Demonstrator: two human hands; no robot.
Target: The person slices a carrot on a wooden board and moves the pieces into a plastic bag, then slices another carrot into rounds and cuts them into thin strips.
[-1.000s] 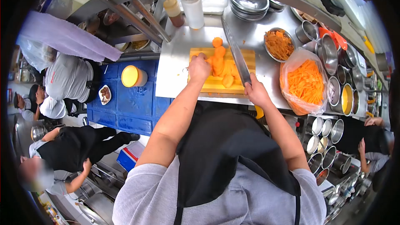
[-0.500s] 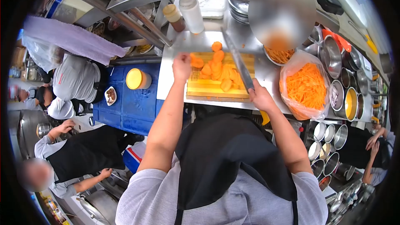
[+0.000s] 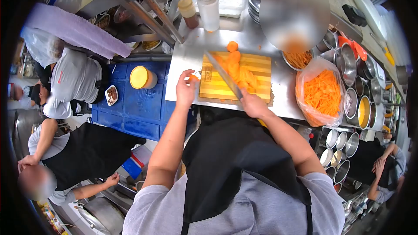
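My right hand (image 3: 254, 103) grips a large kitchen knife (image 3: 225, 76) by its handle, at the front edge of the striped wooden cutting board (image 3: 210, 89). The blade points up and left across the board, beside a heap of sliced carrot (image 3: 244, 78). Just left of the board, over the steel counter, my left hand (image 3: 185, 88) is closed with a small carrot piece (image 3: 193, 78) at its fingertips. A round carrot slice (image 3: 232, 46) lies at the board's far edge.
A bag of shredded carrot (image 3: 323, 90) and several metal bowls (image 3: 347, 66) stand to the right. Squeeze bottles (image 3: 209, 11) are at the back. Left are a blue surface with a yellow-lidded tub (image 3: 140, 78) and co-workers (image 3: 82, 156).
My left hand has moved off the board to the left with the carrot piece. The knife has swung left across the board. A co-worker at lower left has raised one hand toward the head.
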